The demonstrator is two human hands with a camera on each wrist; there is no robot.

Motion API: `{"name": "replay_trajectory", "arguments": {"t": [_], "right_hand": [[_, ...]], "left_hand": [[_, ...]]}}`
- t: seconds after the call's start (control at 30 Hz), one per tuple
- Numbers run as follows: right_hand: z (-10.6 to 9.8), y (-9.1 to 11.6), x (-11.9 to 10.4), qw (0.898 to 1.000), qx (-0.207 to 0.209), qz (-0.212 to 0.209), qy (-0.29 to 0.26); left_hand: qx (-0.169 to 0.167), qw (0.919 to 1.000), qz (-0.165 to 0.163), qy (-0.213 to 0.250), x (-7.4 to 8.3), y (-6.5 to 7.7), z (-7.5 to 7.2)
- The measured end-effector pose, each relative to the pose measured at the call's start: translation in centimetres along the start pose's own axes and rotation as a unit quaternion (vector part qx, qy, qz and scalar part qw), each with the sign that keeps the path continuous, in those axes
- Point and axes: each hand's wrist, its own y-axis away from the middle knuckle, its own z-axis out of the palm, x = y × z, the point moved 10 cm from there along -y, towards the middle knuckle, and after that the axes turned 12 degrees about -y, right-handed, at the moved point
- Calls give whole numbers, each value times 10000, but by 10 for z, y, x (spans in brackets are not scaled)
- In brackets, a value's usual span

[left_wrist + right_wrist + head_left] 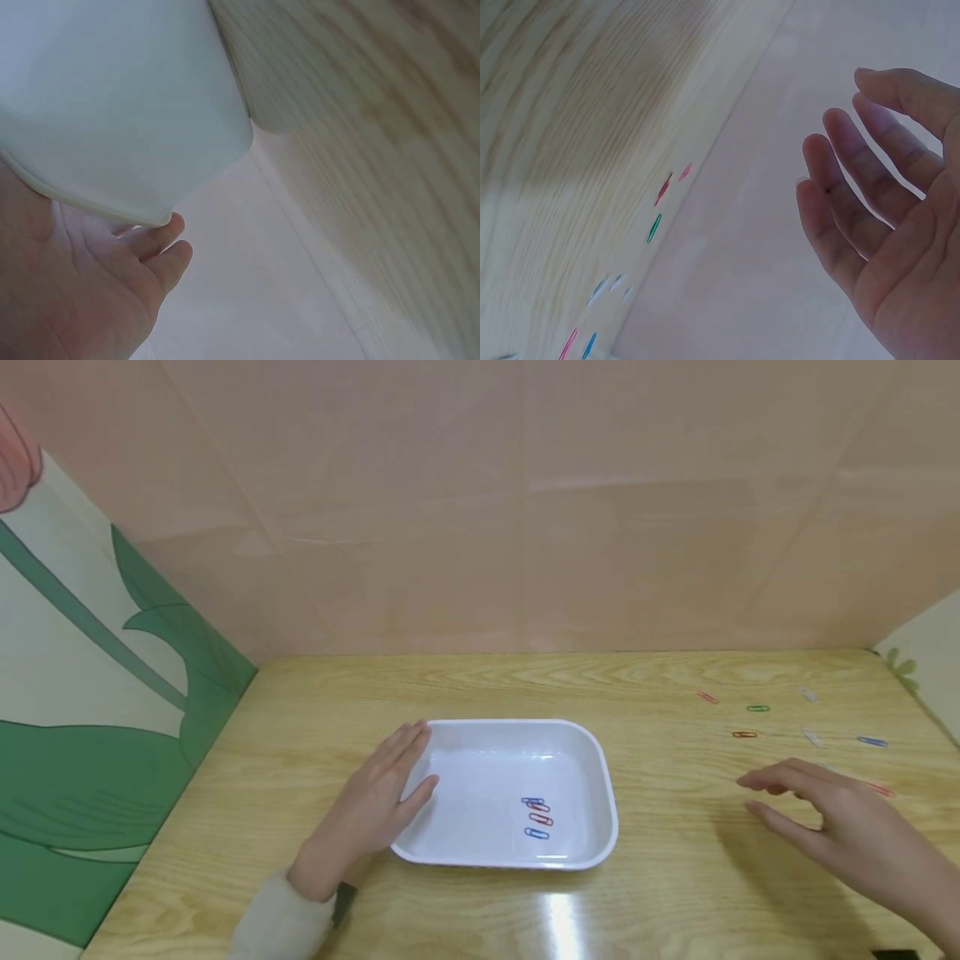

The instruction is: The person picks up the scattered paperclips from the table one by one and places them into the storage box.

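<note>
A white tray stands on the table with several blue and red paper clips lying in its right half. My left hand rests along the tray's left rim, fingers straight and thumb over the inside; the left wrist view shows the palm against the outer rim. Over the table at the right hovers my right hand, fingers loosely bent and nothing between them. Beyond it lie scattered paper clips, among them a green one, an orange-red one and a blue one. One pink clip is partly behind the hand.
The wooden table meets a pinkish covered wall along its back edge. A panel with green leaf drawings borders the left side, and a pale panel stands at the right edge.
</note>
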Motion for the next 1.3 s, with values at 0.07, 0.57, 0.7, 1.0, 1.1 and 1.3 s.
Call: {"name": "replay_trajectory", "arguments": {"t": [0.07,0.57,0.7,1.0,1.1,1.3], "right_hand": [[-2,3,3,10000,33,3,46],[-24,32,31,9975,703,38,8],[-28,42,45,9952,930,39,-287],[-32,61,87,9893,1105,446,-843],[-30,72,114,9864,991,1062,-771],[-20,98,172,9768,546,2054,-245]], "left_hand": [[37,10000,30,-10,0,0,0],[96,9999,73,26,2,-1,-2],[27,10000,38,44,1,-1,0],[-68,10000,0,48,0,-1,1],[-86,10000,-1,30,0,-1,1],[-28,10000,28,50,1,0,0]]}}
